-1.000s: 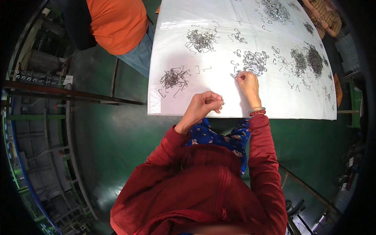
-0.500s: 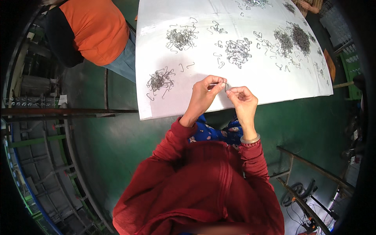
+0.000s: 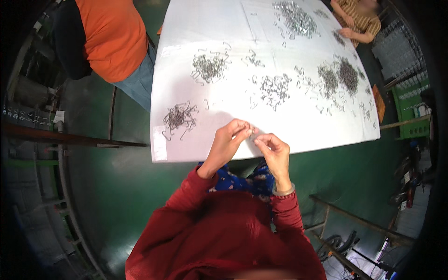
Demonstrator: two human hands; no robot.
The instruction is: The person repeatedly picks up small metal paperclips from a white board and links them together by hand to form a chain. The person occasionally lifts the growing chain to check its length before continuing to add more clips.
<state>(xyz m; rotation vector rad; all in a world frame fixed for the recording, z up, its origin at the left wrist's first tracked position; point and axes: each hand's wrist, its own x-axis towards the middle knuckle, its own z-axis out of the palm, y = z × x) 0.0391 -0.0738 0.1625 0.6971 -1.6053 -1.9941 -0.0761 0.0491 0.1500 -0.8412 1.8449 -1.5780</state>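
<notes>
Over the near edge of the white table, my left hand and my right hand meet, fingertips almost touching. Both are closed in a pinch on a small metal hook, mostly covered by the fingers and blurred. To the left of my hands lies a tangled pile of dark wire hooks. Farther back are another pile of hooks and a looser spread of shiny metal pieces.
Dark and grey heaps of small metal pieces lie at the right, and a large shiny heap at the back. A person in orange is at the left; another in a striped shirt reaches onto the table's far right.
The view has tilted up, so the table and my hands appear lower and more of the far side shows. My hands keep their pinch close together.
</notes>
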